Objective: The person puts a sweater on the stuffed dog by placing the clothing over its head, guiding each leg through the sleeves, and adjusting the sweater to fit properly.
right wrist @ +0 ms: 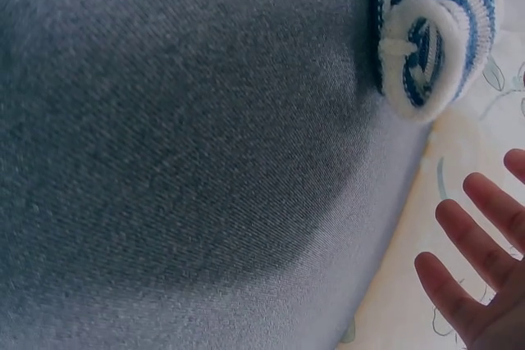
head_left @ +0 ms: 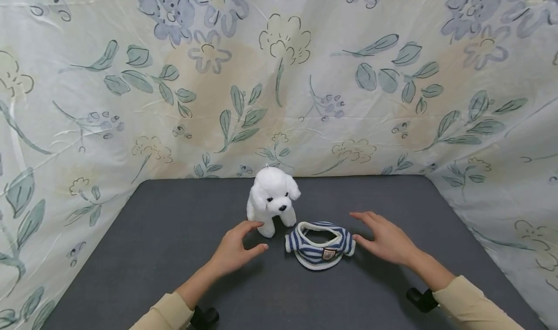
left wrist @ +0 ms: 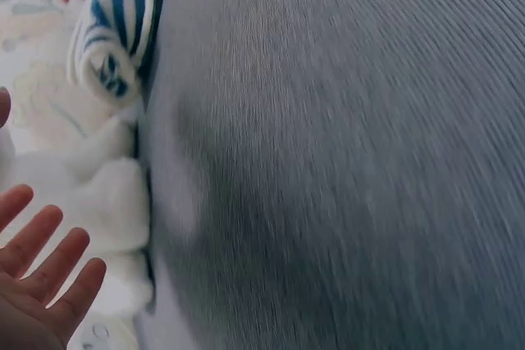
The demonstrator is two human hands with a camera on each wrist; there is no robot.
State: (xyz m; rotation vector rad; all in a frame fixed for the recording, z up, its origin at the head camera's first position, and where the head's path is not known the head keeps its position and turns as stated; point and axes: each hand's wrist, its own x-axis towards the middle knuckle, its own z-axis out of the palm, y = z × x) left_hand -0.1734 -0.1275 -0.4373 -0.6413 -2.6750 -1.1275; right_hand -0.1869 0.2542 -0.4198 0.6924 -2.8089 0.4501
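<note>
A white plush dog (head_left: 273, 199) stands on the dark grey table, facing forward. Just right of it and nearer lies a small blue-and-white striped sweater (head_left: 311, 252), its white-trimmed neck opening upward and a small patch on its front. My left hand (head_left: 235, 250) hovers by the dog's front leg with fingers apart and nothing held; whether it touches the dog I cannot tell. To the sweater's right is my right hand (head_left: 385, 238), fingers spread and holding nothing, its thumb near the sleeve. In the right wrist view the sweater's cuff (right wrist: 459, 63) is apart from the fingers (right wrist: 472, 243).
The dark grey tabletop (head_left: 174, 223) stretches out around both hands. Behind it and along both sides hangs a floral curtain (head_left: 279, 126). A black strap device (head_left: 422, 300) sits at the right wrist, another (head_left: 205, 316) at the left.
</note>
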